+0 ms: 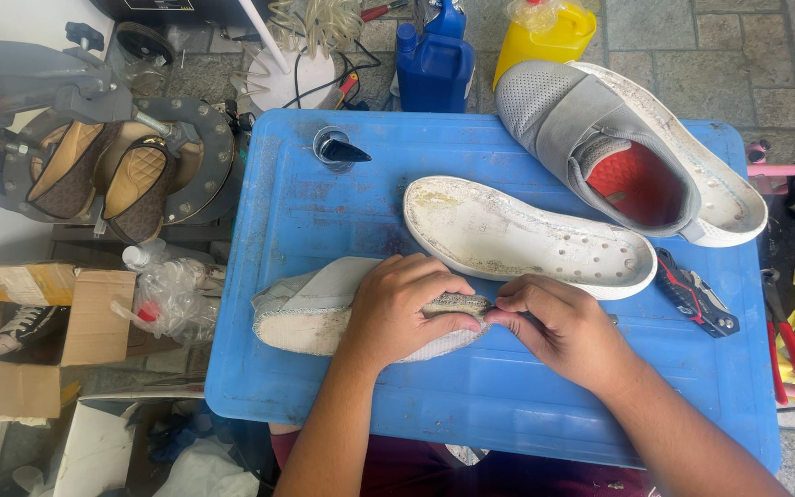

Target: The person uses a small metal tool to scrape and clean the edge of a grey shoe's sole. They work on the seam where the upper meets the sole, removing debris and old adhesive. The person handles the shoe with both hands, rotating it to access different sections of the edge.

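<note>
My left hand (397, 308) grips a grey shoe upper (310, 308) that lies upside down on the blue plastic table (508, 387), its pale underside facing up. My right hand (554, 322) pinches at the upper's edge beside my left thumb; whatever it holds is hidden by the fingers. A detached white sole (526, 237) lies just beyond both hands. Farther right rests a whole grey slip-on shoe (618, 147) with a red lining.
A red-and-black folding tool (697, 296) lies right of the white sole. A small glass with a black cone (338, 147) stands at the table's far left. Blue and yellow jugs (434, 60) stand behind. A shoe press (112, 166) is left; red-handled pliers (789, 350) right.
</note>
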